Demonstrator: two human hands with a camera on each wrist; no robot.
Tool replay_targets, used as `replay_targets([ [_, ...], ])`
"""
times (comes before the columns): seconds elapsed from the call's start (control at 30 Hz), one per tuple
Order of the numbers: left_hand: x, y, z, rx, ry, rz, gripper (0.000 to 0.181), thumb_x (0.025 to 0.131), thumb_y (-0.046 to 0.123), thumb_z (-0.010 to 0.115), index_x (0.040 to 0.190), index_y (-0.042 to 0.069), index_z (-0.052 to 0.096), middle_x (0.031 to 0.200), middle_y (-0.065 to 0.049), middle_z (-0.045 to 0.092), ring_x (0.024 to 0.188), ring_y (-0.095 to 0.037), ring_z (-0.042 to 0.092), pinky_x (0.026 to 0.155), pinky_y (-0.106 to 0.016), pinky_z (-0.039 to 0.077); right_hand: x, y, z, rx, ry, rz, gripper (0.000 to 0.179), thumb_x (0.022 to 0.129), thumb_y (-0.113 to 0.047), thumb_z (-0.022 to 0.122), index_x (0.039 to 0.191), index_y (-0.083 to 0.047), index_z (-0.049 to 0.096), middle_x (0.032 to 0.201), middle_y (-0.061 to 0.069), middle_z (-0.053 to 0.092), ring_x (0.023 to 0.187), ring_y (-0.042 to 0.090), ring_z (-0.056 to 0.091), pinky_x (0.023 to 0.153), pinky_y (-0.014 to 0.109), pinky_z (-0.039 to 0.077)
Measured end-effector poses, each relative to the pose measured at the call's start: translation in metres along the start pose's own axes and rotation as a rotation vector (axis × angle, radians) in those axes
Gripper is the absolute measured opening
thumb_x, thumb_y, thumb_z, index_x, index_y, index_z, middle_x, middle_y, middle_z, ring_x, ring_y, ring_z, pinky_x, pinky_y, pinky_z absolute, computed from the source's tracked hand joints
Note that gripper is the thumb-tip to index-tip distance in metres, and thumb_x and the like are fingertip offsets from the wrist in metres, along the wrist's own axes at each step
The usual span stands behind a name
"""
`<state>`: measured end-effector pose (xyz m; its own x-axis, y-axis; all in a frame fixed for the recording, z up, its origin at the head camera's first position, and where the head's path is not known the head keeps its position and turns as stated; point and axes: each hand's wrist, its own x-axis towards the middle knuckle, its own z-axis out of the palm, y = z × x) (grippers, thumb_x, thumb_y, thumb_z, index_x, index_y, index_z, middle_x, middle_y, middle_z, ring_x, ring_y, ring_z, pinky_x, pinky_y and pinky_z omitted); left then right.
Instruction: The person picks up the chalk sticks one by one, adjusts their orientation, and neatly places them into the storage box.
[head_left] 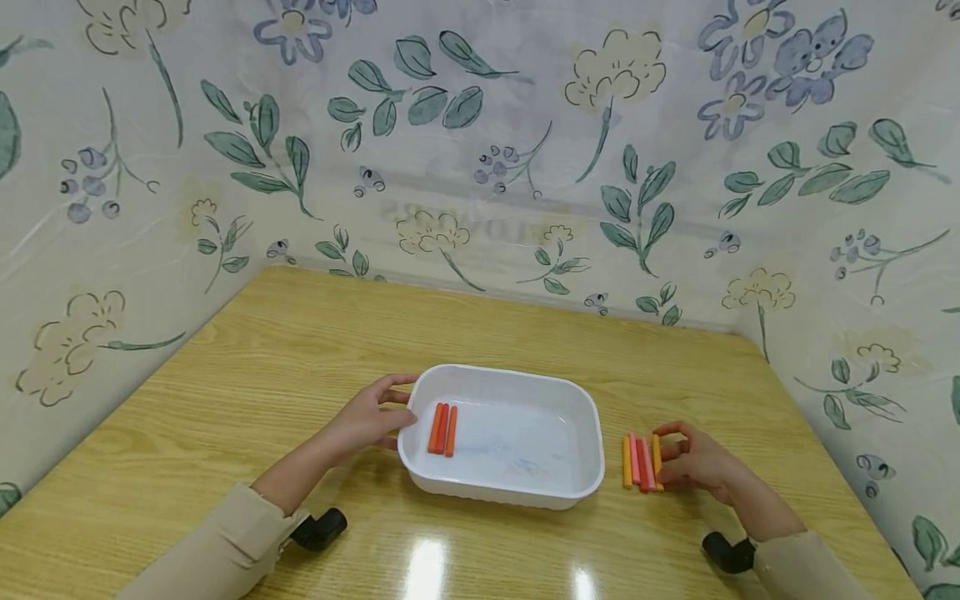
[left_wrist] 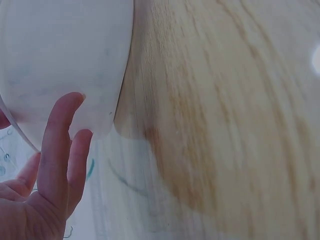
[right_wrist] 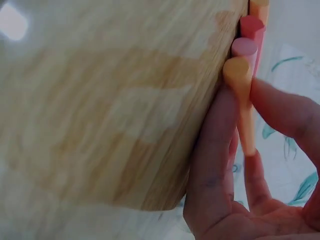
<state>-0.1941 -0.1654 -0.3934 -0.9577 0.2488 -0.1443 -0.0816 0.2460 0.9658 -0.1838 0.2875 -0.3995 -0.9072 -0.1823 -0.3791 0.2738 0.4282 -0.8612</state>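
Note:
A white plastic tub (head_left: pixel 510 487) stands mid-table, with three orange-red chalk sticks (head_left: pixel 442 429) side by side at its left end. My left hand (head_left: pixel 363 421) grips the tub's left end, thumb over the rim and fingers along the outer wall. To the right of the tub lies a row of several chalk sticks (head_left: pixel 636 458) in orange, pink and red. At the row's right end, my right hand (head_left: pixel 701 458) pinches an orange chalk stick (right_wrist: pixel 240 82) between thumb and fingers. That stick is right beside a pink one (right_wrist: pixel 244 47) in the right wrist view.
Faint smudges mark the tub's floor. The wood-grain table (head_left: pixel 360 321) runs back to a hanging floral cloth (head_left: pixel 510 208), which also lines both sides. Black wrist mounts (head_left: pixel 318 529) show at both sleeves.

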Motion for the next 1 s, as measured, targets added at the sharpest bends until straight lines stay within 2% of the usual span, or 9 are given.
replay_targets([
  [0.17,0.000,0.000,0.000,-0.002,0.002,0.003,0.059,0.086,0.004,0.058,0.140,0.006,0.034,0.124,-0.027,0.043,0.094,-0.031,0.059,0.065,-0.042,0.056,-0.001,-0.001,0.001,0.004,0.038,-0.025,0.067,0.076,0.010,0.064,0.130,0.008,0.025,0.097,0.016,0.051,0.075,0.020,0.058,0.065,0.033,0.054],
  [0.33,0.000,0.000,0.000,0.002,-0.001,0.006,0.059,0.086,0.004,0.058,0.140,0.005,0.034,0.124,-0.027,0.043,0.095,-0.031,0.059,0.065,-0.042,0.056,-0.002,-0.003,0.002,0.029,0.072,-0.024,0.062,0.082,0.007,0.060,0.133,0.008,0.024,0.095,0.015,0.052,0.073,0.020,0.060,0.066,0.035,0.056],
  [0.57,-0.001,0.001,0.001,0.000,0.000,-0.001,0.059,0.086,0.005,0.058,0.140,0.006,0.034,0.125,-0.027,0.043,0.096,-0.033,0.058,0.065,-0.042,0.056,-0.003,-0.011,-0.001,0.174,0.073,-0.068,0.063,0.090,0.001,0.055,0.140,0.007,0.017,0.099,0.011,0.049,0.080,0.017,0.059,0.076,0.038,0.054],
  [0.73,-0.001,0.001,0.001,-0.001,0.000,-0.007,0.059,0.086,0.004,0.058,0.140,0.006,0.034,0.125,-0.027,0.043,0.096,-0.033,0.058,0.065,-0.042,0.056,-0.001,-0.019,-0.001,0.277,0.051,-0.100,0.069,0.092,-0.004,0.054,0.144,0.008,0.010,0.108,0.012,0.049,0.089,0.015,0.059,0.083,0.039,0.052],
  [0.83,0.000,0.001,0.001,-0.005,0.003,-0.006,0.059,0.086,0.004,0.058,0.140,0.006,0.034,0.125,-0.027,0.043,0.096,-0.032,0.058,0.065,-0.042,0.056,0.001,-0.024,0.001,0.314,0.051,-0.102,0.071,0.092,-0.005,0.054,0.144,0.009,0.008,0.113,0.015,0.049,0.090,0.015,0.059,0.083,0.035,0.052],
  [1.0,0.000,0.002,0.001,-0.006,-0.004,-0.001,0.060,0.087,0.004,0.057,0.141,0.006,0.033,0.126,-0.027,0.042,0.096,-0.032,0.058,0.065,-0.042,0.056,0.003,-0.035,0.005,0.342,0.050,-0.102,0.070,0.092,-0.006,0.054,0.143,0.010,0.008,0.111,0.014,0.052,0.088,0.015,0.060,0.081,0.031,0.052],
])
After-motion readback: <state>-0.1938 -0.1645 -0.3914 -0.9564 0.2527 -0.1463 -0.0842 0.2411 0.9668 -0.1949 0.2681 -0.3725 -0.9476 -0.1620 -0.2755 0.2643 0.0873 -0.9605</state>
